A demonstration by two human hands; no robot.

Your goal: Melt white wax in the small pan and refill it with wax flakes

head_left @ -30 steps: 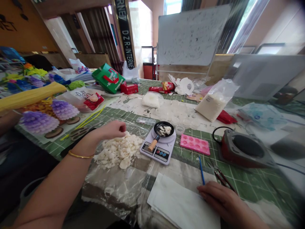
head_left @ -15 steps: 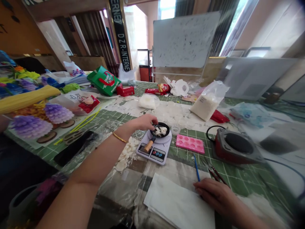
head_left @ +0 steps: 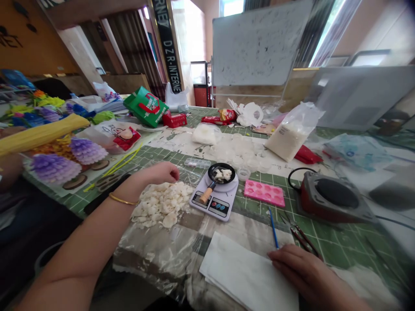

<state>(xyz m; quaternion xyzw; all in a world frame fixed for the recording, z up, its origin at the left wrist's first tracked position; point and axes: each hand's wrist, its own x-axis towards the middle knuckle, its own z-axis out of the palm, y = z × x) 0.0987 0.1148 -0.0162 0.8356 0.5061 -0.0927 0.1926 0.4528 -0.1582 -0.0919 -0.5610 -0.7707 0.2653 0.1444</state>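
My left hand (head_left: 165, 173) hovers just above and behind a heap of white flaky chunks (head_left: 162, 203) on clear plastic. Its fingers curl downward, and whatever might be between them is hidden. Right of the heap stands a white kitchen scale (head_left: 228, 198). On it sits a small black pan (head_left: 212, 172) with a wooden handle (head_left: 205, 195), holding several white chunks (head_left: 223, 174). My right hand (head_left: 301, 265) lies flat with fingers stretched out, at the edge of some white paper sheets (head_left: 246, 276). Its fingertips are beside the lower end of a thin blue stick (head_left: 273, 228).
A pink mold (head_left: 264, 193) lies right of the scale, near a red-and-grey device (head_left: 330, 198) with a black round top. Dark-handled pliers (head_left: 303, 237) lie by my right hand. Behind stand clear small cups (head_left: 236, 149) and a bag of white material (head_left: 290, 138). Purple flowers (head_left: 56, 168) are left.
My left hand has drawn back from the pan, leftward to above the flake heap, which now shows more fully. My right hand stays by the paper. The view has shifted slightly.
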